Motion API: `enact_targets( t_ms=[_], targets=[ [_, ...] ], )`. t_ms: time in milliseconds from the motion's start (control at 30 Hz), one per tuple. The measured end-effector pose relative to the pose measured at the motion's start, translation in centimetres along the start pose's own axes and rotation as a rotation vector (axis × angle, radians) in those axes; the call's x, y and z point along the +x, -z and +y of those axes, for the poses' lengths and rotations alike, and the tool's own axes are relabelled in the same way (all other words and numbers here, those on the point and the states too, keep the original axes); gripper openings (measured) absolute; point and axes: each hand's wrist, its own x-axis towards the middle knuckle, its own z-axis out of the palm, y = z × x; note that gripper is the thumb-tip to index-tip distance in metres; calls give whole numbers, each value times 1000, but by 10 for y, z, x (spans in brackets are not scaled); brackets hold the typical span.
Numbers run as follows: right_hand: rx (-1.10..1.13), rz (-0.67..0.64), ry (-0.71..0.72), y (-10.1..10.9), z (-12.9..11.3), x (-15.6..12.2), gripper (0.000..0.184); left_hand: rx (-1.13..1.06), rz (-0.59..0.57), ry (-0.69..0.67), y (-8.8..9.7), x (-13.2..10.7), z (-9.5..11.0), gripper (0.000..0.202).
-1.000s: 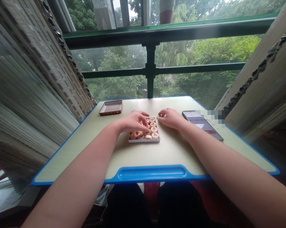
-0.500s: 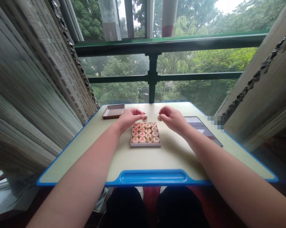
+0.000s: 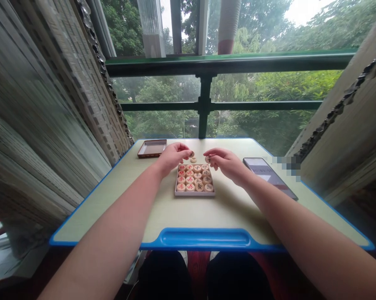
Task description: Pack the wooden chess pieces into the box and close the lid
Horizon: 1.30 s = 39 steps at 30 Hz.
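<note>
A shallow white box [image 3: 194,193] in the middle of the lap table [image 3: 181,208] holds several round wooden Chinese chess pieces [image 3: 194,180] with red and black characters. My left hand [image 3: 172,156] hovers just behind the box's far left corner, its fingers pinched on one piece [image 3: 191,154]. Another piece [image 3: 193,159] sits just below it at the box's far edge. My right hand [image 3: 227,162] is at the far right corner, fingers pinched on a piece [image 3: 207,158].
A brown lid or tray [image 3: 152,148] lies at the table's far left. A phone [image 3: 271,176] with a lit screen lies to the right. The table has a blue rim with a groove [image 3: 206,237] at the near edge. Bamboo blinds flank both sides; a window railing stands behind.
My left hand has lifted off the box with a piece pinched in it. Both hands moved behind the box's far edge, then drew closer together. The camera tilted up slightly.
</note>
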Motion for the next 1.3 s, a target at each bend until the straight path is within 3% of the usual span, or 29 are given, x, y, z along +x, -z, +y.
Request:
enact_targets(
  t_ms=[133, 233, 333, 433, 567, 833, 1000, 1300],
  targets=[
    [177, 39, -54, 1, -1, 1, 14, -81, 5, 54, -1, -1, 5, 16],
    [178, 54, -42, 1, -3, 0, 7, -102, -31, 95, -2, -4, 10, 13],
    [-124, 65, 131, 0, -4, -4, 12, -73, -40, 119, -2, -6, 12, 14],
    [-522, -60, 377, -4, -2, -8, 4, -46, -34, 109, -2, -6, 11, 14],
    [-758, -182, 478, -14, 2, -10, 10, -31, -40, 98, -3, -3, 9, 15],
    [-1040, -178, 286, -23, -14, 0, 9, 8, -20, 91, -5, -2, 8, 18],
    [-1128, -239, 165, -25, -22, 8, 12, 16, 15, 101, -4, -1, 6, 19],
    [-1205, -239, 108, -29, -14, 11, 16, -14, 4, 61, -6, -2, 7, 18]
  ],
)
